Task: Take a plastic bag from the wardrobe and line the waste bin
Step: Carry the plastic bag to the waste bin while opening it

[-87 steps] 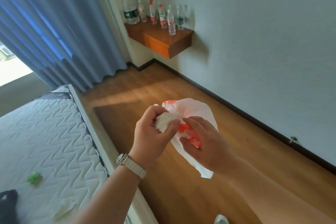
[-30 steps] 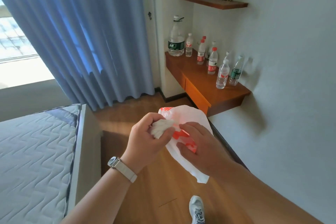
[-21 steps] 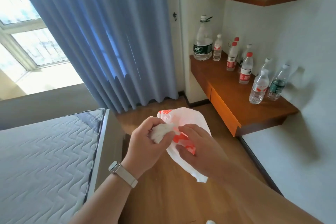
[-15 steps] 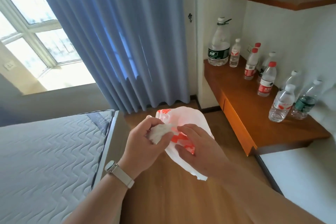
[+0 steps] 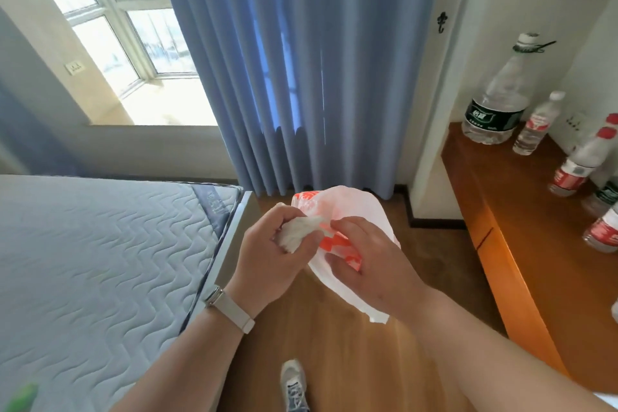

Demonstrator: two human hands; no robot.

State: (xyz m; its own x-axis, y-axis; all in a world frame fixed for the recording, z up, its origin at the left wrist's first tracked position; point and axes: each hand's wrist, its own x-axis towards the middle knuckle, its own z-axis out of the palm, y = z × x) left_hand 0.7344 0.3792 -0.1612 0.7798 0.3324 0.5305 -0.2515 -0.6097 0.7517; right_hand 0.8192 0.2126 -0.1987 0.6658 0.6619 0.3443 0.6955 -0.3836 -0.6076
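A thin white plastic bag (image 5: 354,207) with red-orange print hangs between my two hands at chest height, above the wooden floor. My left hand (image 5: 271,261) grips a bunched white wad of the bag in its curled fingers. My right hand (image 5: 371,264) pinches the printed part of the bag between thumb and fingers, right beside the left hand. No waste bin and no wardrobe appear in this view.
A bare quilted mattress (image 5: 100,261) on its bed frame fills the left. Blue curtains (image 5: 301,60) hang ahead beside a bright window (image 5: 110,20). A wooden wall desk (image 5: 521,217) on the right carries several water bottles (image 5: 495,100). My shoe (image 5: 294,381) stands on the floor strip between.
The view has swung left and up, from the wall and desk toward the curtain and window. Both hands keep the same hold on the bag throughout.
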